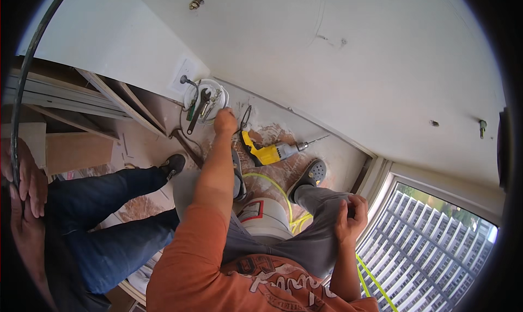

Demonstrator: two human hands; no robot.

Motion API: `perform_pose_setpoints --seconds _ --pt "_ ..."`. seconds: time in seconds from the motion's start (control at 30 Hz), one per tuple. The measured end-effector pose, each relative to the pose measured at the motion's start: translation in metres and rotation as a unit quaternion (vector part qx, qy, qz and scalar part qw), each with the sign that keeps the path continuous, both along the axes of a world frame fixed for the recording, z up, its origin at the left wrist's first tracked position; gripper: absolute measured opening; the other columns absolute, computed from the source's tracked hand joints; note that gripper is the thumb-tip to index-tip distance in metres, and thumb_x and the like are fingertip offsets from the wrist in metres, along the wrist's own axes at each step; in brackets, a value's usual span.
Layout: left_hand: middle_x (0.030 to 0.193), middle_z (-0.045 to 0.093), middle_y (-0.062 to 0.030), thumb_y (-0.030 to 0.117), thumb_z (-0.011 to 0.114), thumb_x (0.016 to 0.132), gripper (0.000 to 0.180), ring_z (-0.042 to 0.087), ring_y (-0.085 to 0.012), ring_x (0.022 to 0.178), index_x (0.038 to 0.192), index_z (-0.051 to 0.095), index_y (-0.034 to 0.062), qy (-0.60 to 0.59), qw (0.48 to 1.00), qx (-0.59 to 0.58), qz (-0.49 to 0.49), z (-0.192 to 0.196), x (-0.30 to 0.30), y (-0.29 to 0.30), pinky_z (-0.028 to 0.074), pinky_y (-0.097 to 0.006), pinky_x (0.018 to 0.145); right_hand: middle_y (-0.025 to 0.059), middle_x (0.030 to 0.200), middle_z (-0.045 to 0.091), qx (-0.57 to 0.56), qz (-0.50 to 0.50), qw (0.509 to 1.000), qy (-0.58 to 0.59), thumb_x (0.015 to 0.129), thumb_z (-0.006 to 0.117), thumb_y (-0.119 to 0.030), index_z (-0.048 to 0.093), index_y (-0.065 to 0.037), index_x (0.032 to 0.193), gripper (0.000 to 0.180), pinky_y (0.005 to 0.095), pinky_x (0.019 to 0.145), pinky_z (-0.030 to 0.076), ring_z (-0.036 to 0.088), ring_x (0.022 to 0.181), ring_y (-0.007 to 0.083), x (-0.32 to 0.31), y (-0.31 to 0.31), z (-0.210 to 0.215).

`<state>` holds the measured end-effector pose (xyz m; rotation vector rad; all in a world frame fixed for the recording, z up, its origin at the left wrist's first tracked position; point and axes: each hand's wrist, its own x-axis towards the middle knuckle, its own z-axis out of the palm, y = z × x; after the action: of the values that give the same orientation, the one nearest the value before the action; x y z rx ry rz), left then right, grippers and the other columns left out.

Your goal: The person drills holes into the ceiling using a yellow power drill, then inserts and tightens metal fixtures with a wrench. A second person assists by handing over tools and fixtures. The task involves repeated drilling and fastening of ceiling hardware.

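My left hand (225,121) reaches down to the near right rim of a small white bucket (224,97). Its fingers are curled closed, and what they grip, if anything, is hidden. In the bucket stand an adjustable wrench (199,111), a green-handled tool (191,111) and other small metal pieces. Right of that hand, a yellow and grey power drill (268,153) lies on the dusty floor, its long bit pointing right. My right hand (351,219) rests on my right knee, loosely bent, thumb apart from the fingers, with nothing in it.
A hammer (188,147) leans below the bucket. I sit on a white pail (272,219), with a yellow hose (280,189) beside it. At left are a co-worker's jeans (117,225), their hands (27,184) and a black cable (27,56). A window (430,241) is at right.
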<state>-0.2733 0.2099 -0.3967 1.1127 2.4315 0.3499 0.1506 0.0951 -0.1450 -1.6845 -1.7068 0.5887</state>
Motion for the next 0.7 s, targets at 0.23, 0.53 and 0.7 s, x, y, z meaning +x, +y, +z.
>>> perform_pose_setpoints --seconds 0.23,0.53,0.7 --pt "0.115 0.062 -0.0161 0.008 0.056 0.086 0.029 0.063 -0.0368 0.102 0.111 0.07 0.0149 0.124 0.991 0.006 -0.046 0.038 -0.078 0.025 0.051 -0.046 0.085 0.0142 0.098 0.062 -0.014 0.025 0.999 -0.032 0.084 0.068 -0.005 0.061 0.001 0.099 0.018 0.0294 0.069 0.048 0.059 0.073 0.0204 -0.004 0.007 -0.001" --pt "0.117 0.063 -0.0148 0.011 0.046 0.092 0.029 0.064 -0.0348 0.105 0.111 0.069 0.0138 0.137 0.975 -0.06 -0.162 0.021 -0.086 0.038 0.052 -0.045 0.088 0.0155 0.093 0.064 -0.017 0.015 0.999 -0.047 0.077 0.071 -0.002 0.061 0.0 0.094 0.02 0.0323 0.063 0.049 0.06 0.069 0.0245 -0.007 0.011 0.004" --pt "0.108 0.065 -0.0167 0.013 0.047 0.092 0.024 0.065 -0.0357 0.1 0.101 0.069 0.0108 0.151 0.965 -0.067 -0.206 0.002 -0.1 0.039 0.052 -0.048 0.084 0.0137 0.091 0.064 -0.009 0.016 0.997 -0.072 0.072 0.074 -0.005 0.063 -0.002 0.091 0.022 0.0355 0.063 0.05 0.061 0.069 0.0265 -0.001 0.011 0.005"
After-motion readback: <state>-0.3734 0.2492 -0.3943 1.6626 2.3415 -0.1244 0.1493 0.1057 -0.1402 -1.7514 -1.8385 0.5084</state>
